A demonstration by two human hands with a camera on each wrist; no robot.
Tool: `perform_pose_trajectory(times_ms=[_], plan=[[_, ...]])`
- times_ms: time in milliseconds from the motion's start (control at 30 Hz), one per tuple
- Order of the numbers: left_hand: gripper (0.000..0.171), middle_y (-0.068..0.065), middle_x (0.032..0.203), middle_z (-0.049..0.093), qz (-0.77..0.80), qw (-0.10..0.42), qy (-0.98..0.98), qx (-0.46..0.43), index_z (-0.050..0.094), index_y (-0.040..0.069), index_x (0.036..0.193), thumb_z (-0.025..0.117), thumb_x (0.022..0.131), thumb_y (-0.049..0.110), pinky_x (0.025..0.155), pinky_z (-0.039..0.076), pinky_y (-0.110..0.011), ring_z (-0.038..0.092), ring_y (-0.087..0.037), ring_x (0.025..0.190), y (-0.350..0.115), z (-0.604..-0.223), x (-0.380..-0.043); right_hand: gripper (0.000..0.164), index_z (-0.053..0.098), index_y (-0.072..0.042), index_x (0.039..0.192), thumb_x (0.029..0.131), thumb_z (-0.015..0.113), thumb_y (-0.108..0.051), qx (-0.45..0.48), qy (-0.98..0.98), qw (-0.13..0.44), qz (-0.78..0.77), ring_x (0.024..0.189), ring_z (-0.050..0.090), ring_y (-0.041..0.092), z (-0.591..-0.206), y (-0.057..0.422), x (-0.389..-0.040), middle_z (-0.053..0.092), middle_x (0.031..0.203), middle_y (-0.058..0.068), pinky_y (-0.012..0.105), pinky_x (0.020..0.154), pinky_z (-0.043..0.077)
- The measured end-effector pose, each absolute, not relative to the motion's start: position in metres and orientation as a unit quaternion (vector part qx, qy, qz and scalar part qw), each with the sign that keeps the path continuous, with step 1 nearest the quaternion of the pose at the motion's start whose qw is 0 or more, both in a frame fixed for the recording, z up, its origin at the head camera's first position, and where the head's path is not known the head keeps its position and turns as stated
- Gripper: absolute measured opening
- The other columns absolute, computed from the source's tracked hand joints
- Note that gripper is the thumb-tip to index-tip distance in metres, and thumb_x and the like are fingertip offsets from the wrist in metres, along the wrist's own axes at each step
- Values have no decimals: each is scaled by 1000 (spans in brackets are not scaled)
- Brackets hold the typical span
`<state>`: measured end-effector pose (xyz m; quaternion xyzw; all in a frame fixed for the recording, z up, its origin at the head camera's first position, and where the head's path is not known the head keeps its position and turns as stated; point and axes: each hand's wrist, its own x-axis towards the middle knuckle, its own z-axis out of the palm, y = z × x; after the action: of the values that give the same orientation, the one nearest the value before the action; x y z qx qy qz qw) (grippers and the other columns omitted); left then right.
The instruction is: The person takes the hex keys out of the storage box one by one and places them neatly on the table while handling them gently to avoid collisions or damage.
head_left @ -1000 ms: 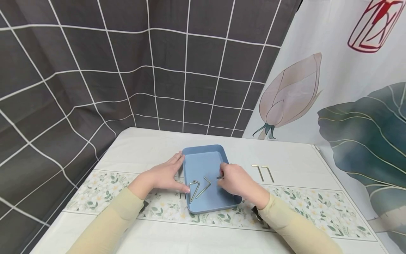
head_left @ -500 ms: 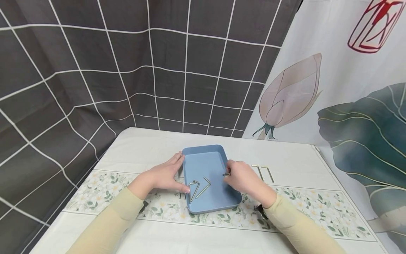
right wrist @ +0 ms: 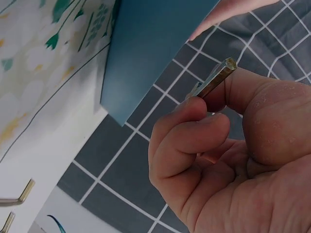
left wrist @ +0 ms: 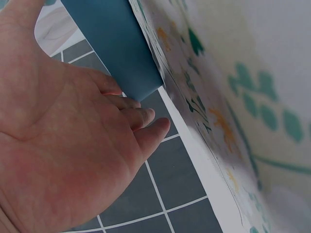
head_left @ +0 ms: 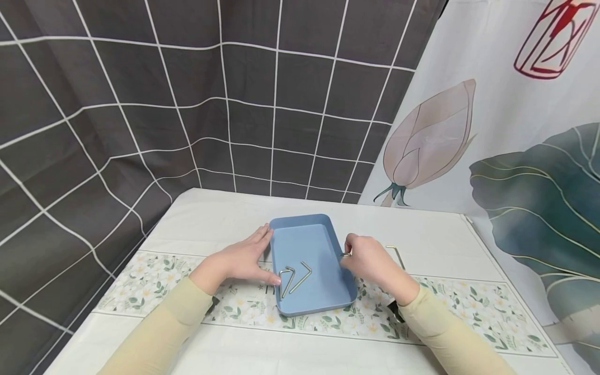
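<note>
My right hand [head_left: 372, 263] pinches a hex key [head_left: 346, 254] above the right rim of a blue tray [head_left: 300, 234]. In the right wrist view, the hex key's six-sided end [right wrist: 230, 63] sticks out between thumb and curled fingers. My left hand [head_left: 246, 258] rests with extended fingers along the tray's left side. Its thumb lies at the near part of that rim, and its fingertips [left wrist: 146, 116] are beside the tray's outer wall [left wrist: 116, 43]. Inside the tray, a hex key [head_left: 300, 282] lies near the middle. Other bent keys [head_left: 288, 284] lie close to the left thumb, apparently overlapping.
Right of the tray, an L-shaped hex key [head_left: 398, 257] lies on the white tablecloth [head_left: 436, 239], partly behind my right hand. The right wrist view shows two hex keys [right wrist: 24, 192] there. A floral band [head_left: 469, 307] crosses the cloth. Dark checked fabric [head_left: 248, 125] hangs behind the table.
My right hand has moved right with the hex key, from over the tray's interior to its right rim. It now covers one hex key on the cloth. The left hand and tray stay put.
</note>
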<state>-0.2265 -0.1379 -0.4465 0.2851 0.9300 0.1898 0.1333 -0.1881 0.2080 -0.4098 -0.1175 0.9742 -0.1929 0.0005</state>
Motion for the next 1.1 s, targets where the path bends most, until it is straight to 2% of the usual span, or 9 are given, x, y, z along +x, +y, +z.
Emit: perform_pose_trajectory(times_ms=[200,767,1100], plan=[[143,-19,186,-3,190,135,930,284,10,0,178,81,84,81,134,26,-59,4,-36,172,-138,-447,-227,15,61,-12,90,89,76,-9,-112,977,-4,-182,61,52,19,-409,217,-190,57,70,1,34,57,43],[143,-19,186,-3,199,136,927,287,10,0,178,82,83,81,134,26,-58,4,-36,172,-138,-448,-228,9,62,-10,93,92,70,-8,-96,978,2,-187,56,49,17,-411,245,-197,56,66,2,35,58,41],[144,-19,186,-3,196,136,928,287,10,0,178,82,83,82,134,26,-58,4,-36,172,-139,-449,-228,10,61,-9,91,90,71,-9,-87,981,-11,-176,62,51,20,-414,260,-205,58,72,3,36,62,43]])
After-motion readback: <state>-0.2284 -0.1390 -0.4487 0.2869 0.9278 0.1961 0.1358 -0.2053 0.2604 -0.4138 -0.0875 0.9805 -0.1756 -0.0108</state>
